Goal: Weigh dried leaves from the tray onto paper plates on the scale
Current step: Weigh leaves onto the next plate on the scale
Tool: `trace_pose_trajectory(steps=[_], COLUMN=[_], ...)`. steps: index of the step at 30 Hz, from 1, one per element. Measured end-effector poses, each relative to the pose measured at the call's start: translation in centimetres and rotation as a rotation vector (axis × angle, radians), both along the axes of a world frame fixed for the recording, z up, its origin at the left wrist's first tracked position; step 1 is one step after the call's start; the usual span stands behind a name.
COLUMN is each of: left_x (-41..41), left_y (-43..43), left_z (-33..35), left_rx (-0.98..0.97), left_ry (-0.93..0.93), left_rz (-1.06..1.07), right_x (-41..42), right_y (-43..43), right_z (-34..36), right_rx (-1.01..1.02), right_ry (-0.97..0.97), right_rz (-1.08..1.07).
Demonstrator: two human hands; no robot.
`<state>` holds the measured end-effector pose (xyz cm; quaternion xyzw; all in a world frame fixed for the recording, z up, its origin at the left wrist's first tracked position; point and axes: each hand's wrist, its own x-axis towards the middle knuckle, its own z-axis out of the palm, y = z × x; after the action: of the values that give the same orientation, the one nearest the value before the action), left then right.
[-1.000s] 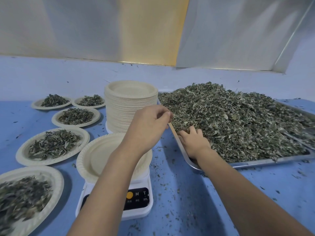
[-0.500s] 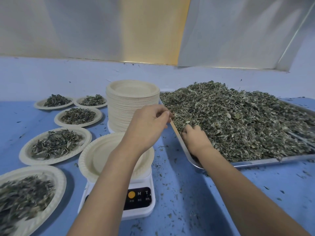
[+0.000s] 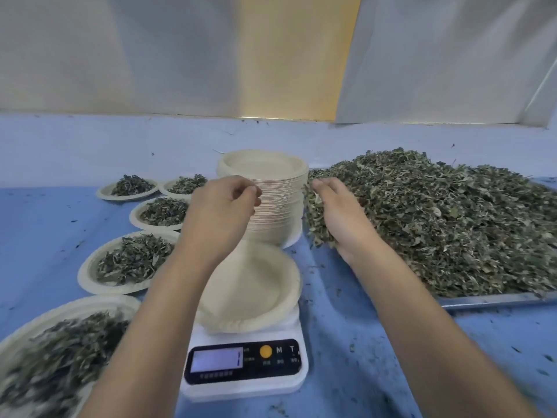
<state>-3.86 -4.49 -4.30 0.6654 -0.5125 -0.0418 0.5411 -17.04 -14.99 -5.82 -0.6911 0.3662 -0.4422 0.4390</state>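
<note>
A white digital scale (image 3: 245, 369) stands in front of me with an empty paper plate (image 3: 256, 292) on top. To the right, a metal tray (image 3: 494, 299) carries a big heap of dried leaves (image 3: 437, 218). My right hand (image 3: 340, 218) is lifted at the heap's left edge, cupped around a handful of leaves. My left hand (image 3: 223, 212) hovers above the far side of the empty plate, fingers curled together with nothing visible in them.
A tall stack of paper plates (image 3: 268, 191) stands behind the scale, between my hands. Several plates filled with leaves (image 3: 132, 260) lie along the left on the blue table (image 3: 346, 342). Leaf crumbs are scattered over the table.
My right hand came up out of the tray with a handful of leaves and moved left. My left hand shifted left off the tray's edge. The camera moved closer.
</note>
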Motion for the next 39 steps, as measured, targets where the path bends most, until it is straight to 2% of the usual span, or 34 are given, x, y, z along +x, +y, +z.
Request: trace_pose_trajectory(steps=[7, 11, 17, 19, 26, 30, 35, 39], left_x=[2.4, 2.3, 2.4, 2.4, 2.5, 2.8, 3.0, 2.6], left_y=[1.2, 1.3, 1.2, 1.2, 0.9, 0.3, -0.2, -0.1], left_z=[0.4, 0.7, 0.6, 0.5, 0.2, -0.5, -0.7, -0.7], left_rx=[-0.103, -0.127, -0.131, -0.122, -0.110, -0.082, 0.031, 0.110], left_ry=[0.148, 0.176, 0.185, 0.177, 0.210, 0.372, 0.506, 0.796], left_rz=[0.074, 0.045, 0.041, 0.038, 0.050, 0.096, 0.068, -0.105], right_x=[5.4, 5.9, 5.3, 5.3, 5.6, 5.5, 5.4, 5.4], right_y=[4.4, 5.2, 5.4, 5.3, 4.7, 4.6, 4.7, 5.1], right_z=[-0.8, -1.7, -1.7, -1.7, -1.7, -1.6, -1.1, -0.8], right_rx=[-0.043, -0.170, -0.208, -0.213, -0.147, -0.036, 0.035, -0.044], right_ry=[0.176, 0.419, 0.494, 0.446, 0.032, -0.129, -0.212, -0.198], right_rz=[0.306, 0.282, 0.304, 0.308, 0.226, 0.209, 0.215, 0.212])
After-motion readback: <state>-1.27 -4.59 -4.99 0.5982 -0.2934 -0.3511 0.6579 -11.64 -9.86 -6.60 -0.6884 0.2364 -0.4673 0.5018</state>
